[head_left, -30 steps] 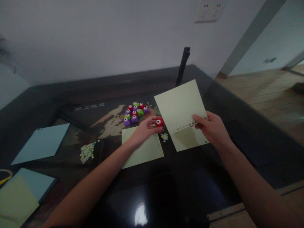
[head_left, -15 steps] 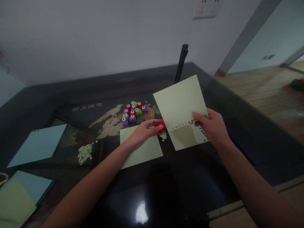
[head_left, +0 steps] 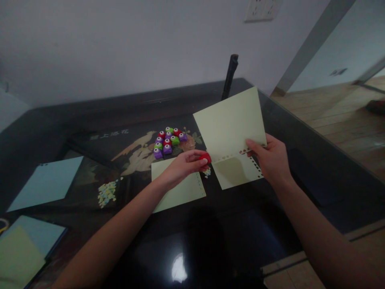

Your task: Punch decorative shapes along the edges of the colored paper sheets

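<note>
I have the left hand point(head_left: 188, 166) pinching the red punch point(head_left: 205, 158) by a corner of the raised sheet point(head_left: 231, 120) my right hand point(head_left: 270, 156) grips above the counter point(head_left: 240, 224), its holed edge seemingly nearly done, the lower sheets point(head_left: 180, 186) already holed.

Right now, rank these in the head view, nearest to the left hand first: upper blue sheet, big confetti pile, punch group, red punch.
1. Red punch: in the left hand.
2. Punch group: beyond it, slightly left.
3. Big confetti pile: to the left.
4. Upper blue sheet: farther left.
</note>
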